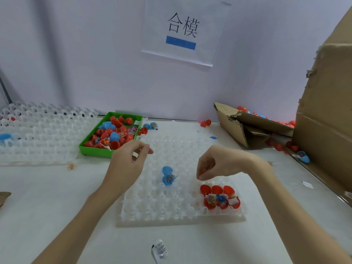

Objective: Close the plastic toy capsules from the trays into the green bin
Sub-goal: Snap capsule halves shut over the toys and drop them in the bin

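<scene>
I see the near tray (171, 216) central; bin (106, 152) behind-left of it, stacked trays (38, 134) further left, cardboard box (327, 115) right, open capsules (219, 199) in its right corner.

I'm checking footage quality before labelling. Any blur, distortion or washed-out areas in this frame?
Head view: wide-angle bending at the edges, seen on the cardboard box; the white tray nearly washes out against the pale table; both the left hand and the right hand are slightly soft; shadows faint.
</scene>
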`<state>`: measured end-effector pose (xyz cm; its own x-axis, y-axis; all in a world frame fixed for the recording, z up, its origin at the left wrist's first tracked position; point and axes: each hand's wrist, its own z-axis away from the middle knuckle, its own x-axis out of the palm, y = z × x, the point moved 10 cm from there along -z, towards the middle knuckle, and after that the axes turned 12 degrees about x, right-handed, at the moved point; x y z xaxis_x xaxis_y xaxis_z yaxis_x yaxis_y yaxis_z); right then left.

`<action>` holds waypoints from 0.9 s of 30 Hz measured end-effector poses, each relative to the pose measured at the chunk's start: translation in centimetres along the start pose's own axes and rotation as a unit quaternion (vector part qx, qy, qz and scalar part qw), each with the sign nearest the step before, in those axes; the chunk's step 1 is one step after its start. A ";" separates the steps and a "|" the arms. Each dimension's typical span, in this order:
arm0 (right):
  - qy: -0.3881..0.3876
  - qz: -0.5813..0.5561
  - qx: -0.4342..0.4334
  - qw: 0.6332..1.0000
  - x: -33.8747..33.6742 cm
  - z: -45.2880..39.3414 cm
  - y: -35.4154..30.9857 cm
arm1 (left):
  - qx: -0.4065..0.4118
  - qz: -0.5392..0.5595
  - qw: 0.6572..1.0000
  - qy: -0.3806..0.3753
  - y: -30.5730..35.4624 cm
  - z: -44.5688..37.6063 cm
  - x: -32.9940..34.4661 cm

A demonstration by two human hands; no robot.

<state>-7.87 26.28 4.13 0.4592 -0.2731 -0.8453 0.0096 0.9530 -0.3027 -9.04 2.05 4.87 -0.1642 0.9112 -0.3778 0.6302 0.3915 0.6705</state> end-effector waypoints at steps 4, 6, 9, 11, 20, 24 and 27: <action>-0.050 0.047 0.025 0.997 1.5 0.4 1.4 | 0.013 -0.001 1.000 0.019 0.2 -0.1 -0.5; -0.036 0.051 0.029 0.998 1.6 0.1 1.5 | 0.015 -0.001 1.000 0.023 0.1 -0.2 -0.6; -0.028 0.044 0.024 0.998 1.2 0.2 1.2 | 0.014 0.008 1.000 0.013 0.2 -0.1 -0.3; -0.025 0.025 0.019 0.999 0.2 0.4 0.8 | 0.028 0.026 0.999 -0.008 0.9 0.0 0.3; 0.094 -0.062 0.014 0.994 -3.0 -1.8 -2.9 | 0.146 0.067 0.973 -0.163 5.8 2.3 5.7; 0.140 -0.153 0.028 0.978 -2.3 -2.8 -3.9 | 0.116 0.071 0.986 -0.100 5.0 1.6 4.5; 0.211 -0.266 0.024 0.940 -1.8 -2.9 -3.7 | 0.085 0.086 0.992 -0.042 4.2 1.1 3.0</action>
<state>-11.28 22.90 5.47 -0.0156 -0.7312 -0.6820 0.1830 0.6685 -0.7209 -6.08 6.26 5.87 0.0161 0.9459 -0.3241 0.7634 0.1978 0.6149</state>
